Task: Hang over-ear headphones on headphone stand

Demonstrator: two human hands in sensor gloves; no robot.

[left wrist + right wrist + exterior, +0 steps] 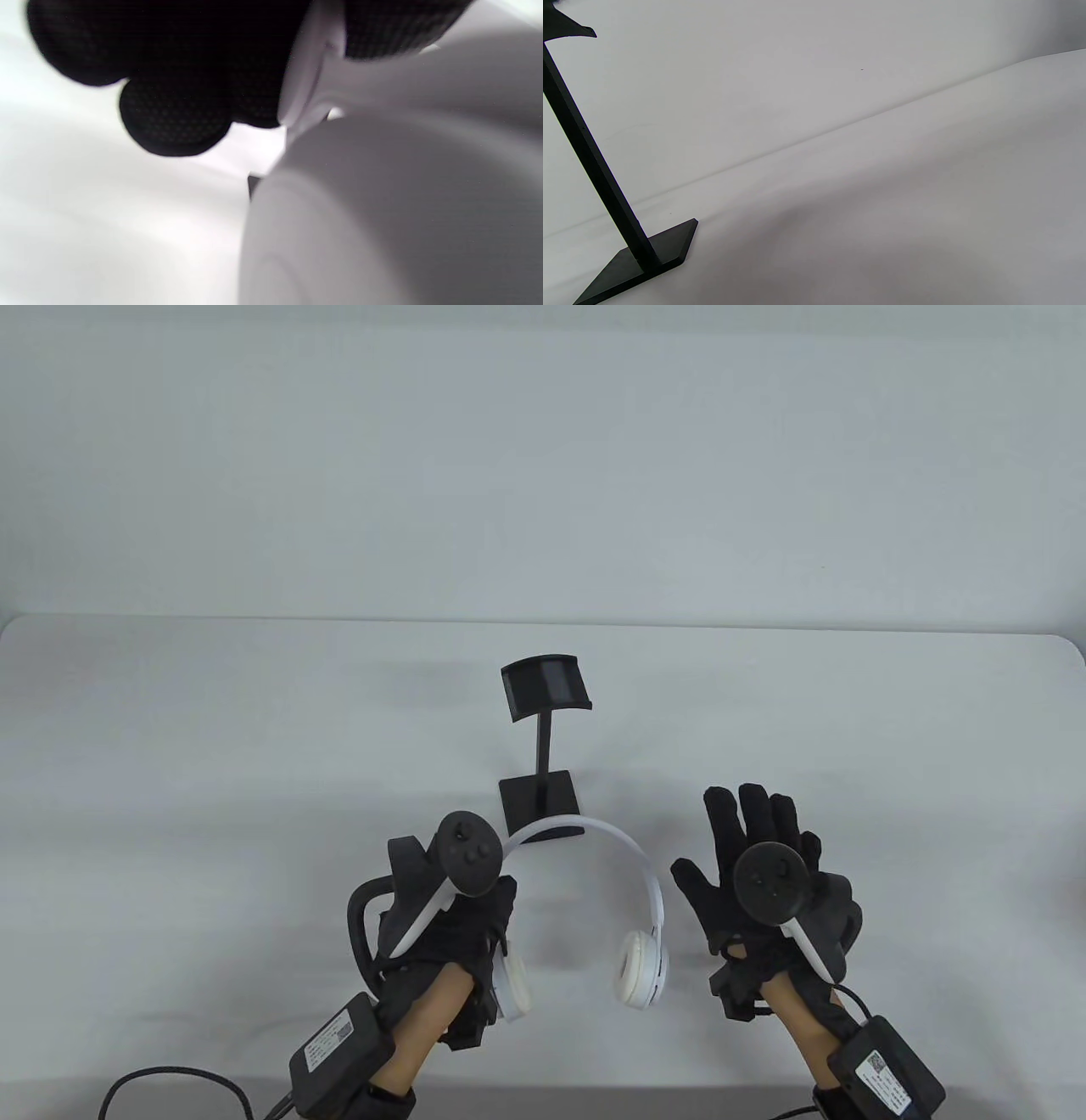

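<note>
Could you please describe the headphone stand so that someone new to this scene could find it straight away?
On the pale table, look near the middle, just beyond the white over-ear headphones that the left hand holds. There stands the headphone stand: a thin upright post on a flat square base, topped by a curved cradle. It is the only black object standing on the table.

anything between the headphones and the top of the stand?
Nothing visible. The white headphones are held up by the left hand at one earcup end, just in front of the black headphone stand. Its top cradle is bare, and the right hand is open, off to the right.
</note>
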